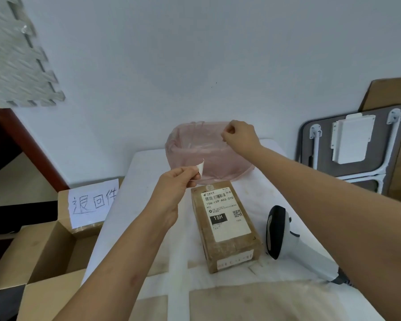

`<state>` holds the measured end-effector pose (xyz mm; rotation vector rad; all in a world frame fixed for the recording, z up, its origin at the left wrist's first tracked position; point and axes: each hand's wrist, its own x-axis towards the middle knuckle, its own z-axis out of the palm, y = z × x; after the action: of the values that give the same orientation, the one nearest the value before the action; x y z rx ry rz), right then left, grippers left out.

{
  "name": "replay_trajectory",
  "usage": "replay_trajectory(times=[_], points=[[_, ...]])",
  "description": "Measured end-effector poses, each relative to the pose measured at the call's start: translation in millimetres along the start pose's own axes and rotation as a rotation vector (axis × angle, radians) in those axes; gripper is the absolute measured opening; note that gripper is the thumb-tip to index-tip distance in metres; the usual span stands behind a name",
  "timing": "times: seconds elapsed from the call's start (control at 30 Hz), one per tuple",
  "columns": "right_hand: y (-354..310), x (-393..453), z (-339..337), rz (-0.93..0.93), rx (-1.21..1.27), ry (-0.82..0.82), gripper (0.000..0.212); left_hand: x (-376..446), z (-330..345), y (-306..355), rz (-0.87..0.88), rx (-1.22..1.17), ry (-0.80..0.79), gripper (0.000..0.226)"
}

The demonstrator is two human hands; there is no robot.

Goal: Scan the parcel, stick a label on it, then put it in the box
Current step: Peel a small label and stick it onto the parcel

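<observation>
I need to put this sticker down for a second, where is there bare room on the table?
Bare patches: the white table strip left of the parcel, toward the open cardboard box, and the near edge in front of the parcel. It is crowded to the right, where the scanner lies close beside the parcel, and behind, by the pink-lined bin.

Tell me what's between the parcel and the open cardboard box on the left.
Only bare white table in the head view; the left hand, pinching a sticker, hovers above that gap.

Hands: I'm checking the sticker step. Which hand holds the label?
The left hand pinches the small white label; the right hand reaches over the pink bin.
</observation>
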<state>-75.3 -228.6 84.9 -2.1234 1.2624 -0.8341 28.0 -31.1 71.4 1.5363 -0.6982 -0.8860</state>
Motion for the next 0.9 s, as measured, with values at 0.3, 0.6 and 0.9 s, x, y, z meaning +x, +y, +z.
replay_trajectory(times=[0.3, 0.6, 0.9], points=[[-13, -132, -2, 0.088, 0.439, -0.080, 0.027, -31, 23, -21, 0.301, 0.400, 0.090, 0.013], [10, -195, -8, 0.215, 0.533, -0.021, 0.013, -70, 42, -51, 0.663, 0.817, 0.173, 0.011], [28, -214, -14, 0.255, 0.581, 0.055, 0.009, -47, 24, -76, 0.375, 0.852, 0.013, 0.053]])
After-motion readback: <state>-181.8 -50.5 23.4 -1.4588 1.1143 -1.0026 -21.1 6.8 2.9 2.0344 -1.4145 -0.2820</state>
